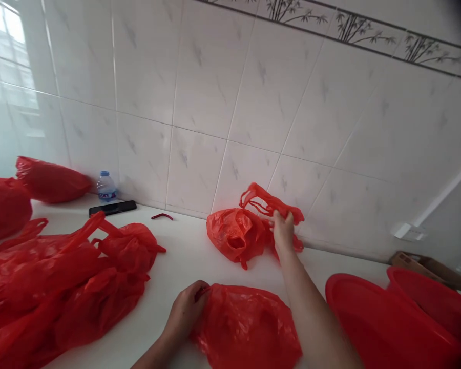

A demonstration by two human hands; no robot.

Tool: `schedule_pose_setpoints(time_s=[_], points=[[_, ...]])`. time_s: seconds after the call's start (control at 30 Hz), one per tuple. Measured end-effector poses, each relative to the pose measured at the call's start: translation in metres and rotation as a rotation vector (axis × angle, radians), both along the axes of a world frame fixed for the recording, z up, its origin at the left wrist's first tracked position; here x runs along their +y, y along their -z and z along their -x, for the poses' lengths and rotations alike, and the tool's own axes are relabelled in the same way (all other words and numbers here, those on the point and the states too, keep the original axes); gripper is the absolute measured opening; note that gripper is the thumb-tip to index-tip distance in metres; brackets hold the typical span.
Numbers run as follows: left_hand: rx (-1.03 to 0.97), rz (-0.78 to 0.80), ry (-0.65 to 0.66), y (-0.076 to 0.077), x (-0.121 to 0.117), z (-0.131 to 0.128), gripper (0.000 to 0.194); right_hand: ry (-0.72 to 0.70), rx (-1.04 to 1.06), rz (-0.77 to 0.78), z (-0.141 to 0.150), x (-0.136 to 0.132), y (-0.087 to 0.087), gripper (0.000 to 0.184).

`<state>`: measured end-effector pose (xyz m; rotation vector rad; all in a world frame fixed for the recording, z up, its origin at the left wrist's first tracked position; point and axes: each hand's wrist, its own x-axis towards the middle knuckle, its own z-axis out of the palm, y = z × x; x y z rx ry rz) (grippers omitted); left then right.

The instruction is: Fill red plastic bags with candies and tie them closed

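A red plastic bag (249,325) lies spread on the white table in front of me. My left hand (190,305) is closed on its upper left edge, with the fingertips pinching the film. Farther back, against the tiled wall, rests a crumpled red plastic bag (234,233) with a puckered top. Beside it, my right hand (283,228) is closed on a bunched red carrier bag (271,202), whose handle loops stick up to the left. Part of that bunch hangs below the hand and meets the crumpled bag.
Several red bags (69,277) are heaped on the left, with a filled red bag (51,179) behind. A water bottle (106,187), a black phone (112,208) and a thin dark-red strip (162,216) lie near the wall. Red basins (376,318) and cardboard (426,266) occupy the right.
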<state>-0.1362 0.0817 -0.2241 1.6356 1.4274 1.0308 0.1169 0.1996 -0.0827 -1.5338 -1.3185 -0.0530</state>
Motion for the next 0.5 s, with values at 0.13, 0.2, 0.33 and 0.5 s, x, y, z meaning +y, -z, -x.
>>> schedule_pose_setpoints(time_s=[0.13, 0.2, 0.33, 0.5], points=[[-0.010, -0.013, 0.019, 0.000, 0.001, 0.001, 0.021, -0.209, 0.202, 0.129, 0.014, 0.015, -0.015, 0.069], [0.000, -0.023, 0.016, 0.002, 0.003, 0.001, 0.021, -0.298, 0.255, 0.159, 0.017, -0.001, -0.015, 0.063], [-0.003, -0.031, 0.014, 0.007, 0.006, 0.001, 0.020, -0.487, 0.280, 0.176, 0.023, -0.070, 0.013, 0.038], [-0.059, -0.046, 0.000, 0.005, 0.004, 0.001, 0.020, -0.480, 0.002, 0.310, 0.033, -0.159, 0.094, 0.030]])
